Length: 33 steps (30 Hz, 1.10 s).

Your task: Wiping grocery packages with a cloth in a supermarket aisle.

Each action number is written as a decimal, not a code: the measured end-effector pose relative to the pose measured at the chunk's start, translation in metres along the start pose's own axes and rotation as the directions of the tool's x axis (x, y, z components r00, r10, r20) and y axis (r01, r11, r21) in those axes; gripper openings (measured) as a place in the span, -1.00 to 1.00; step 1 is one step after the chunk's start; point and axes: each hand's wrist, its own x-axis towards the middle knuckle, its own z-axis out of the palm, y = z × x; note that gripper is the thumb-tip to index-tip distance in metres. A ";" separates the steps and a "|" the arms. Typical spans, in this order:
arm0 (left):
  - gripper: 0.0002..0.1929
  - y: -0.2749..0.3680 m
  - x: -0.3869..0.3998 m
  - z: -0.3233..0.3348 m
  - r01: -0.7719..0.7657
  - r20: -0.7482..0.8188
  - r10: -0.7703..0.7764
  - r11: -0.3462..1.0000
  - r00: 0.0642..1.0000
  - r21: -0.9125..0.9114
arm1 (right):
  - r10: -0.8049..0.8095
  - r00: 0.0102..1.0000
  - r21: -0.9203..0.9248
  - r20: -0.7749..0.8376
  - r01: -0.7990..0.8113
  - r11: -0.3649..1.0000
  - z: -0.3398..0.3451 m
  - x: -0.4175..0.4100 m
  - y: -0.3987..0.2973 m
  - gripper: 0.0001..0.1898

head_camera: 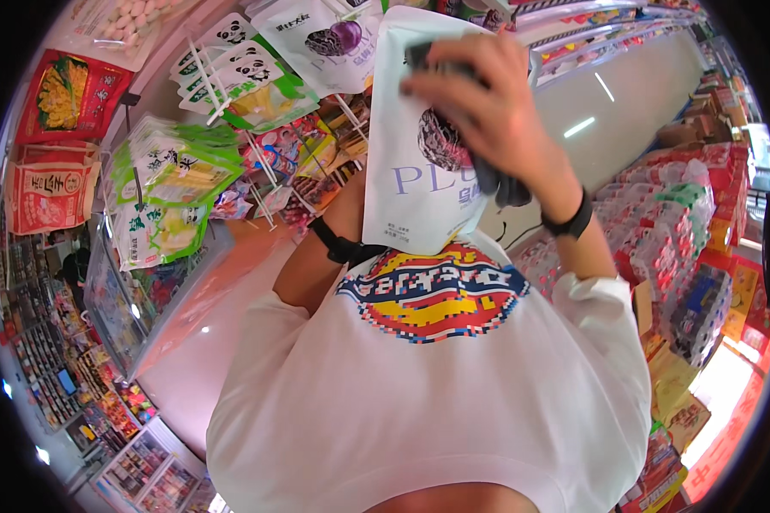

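A pale plum pouch (388, 134) is up in front of my chest, its printed face towards me. My left forearm (337, 250) runs behind it. The pouch hides my left hand, which appears to support it from the back. Over the pouch's upper right part, my right hand (497, 106) grips a dark cloth (513, 191), blurred by motion. The cloth lies against or just above the printed plum. Dark bands circle both wrists.
Panda-print snack packs (247, 70) and another plum pouch (327, 42) hang on rack hooks ahead. Green-edged packs (176, 167) and red bags (54, 186) hang to the left. Shrink-wrapped bottles (654, 211) are stacked at right. A clear-sided case (147, 301) stands lower left.
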 end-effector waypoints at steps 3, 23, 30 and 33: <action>-0.51 0.003 0.011 0.001 0.008 0.026 -0.007 0.998 1.000 -0.058 | 0.137 0.987 0.124 -0.084 -0.126 0.984 -0.007 0.029 0.023 -0.80; -0.47 -0.013 -0.053 -0.024 0.121 0.090 -0.119 0.992 0.989 -0.024 | -0.357 0.898 0.546 0.257 0.170 0.821 0.026 -0.068 -0.080 -0.81; -0.45 -0.009 -0.005 0.003 0.108 0.033 -0.106 0.990 0.994 -0.092 | -0.392 0.892 0.323 0.224 0.312 0.894 -0.007 -0.073 -0.059 -0.80; -0.45 -0.008 -0.005 0.002 0.129 0.028 -0.127 0.988 0.991 -0.085 | -0.298 0.938 0.252 0.176 0.250 0.935 -0.021 -0.061 -0.040 -0.78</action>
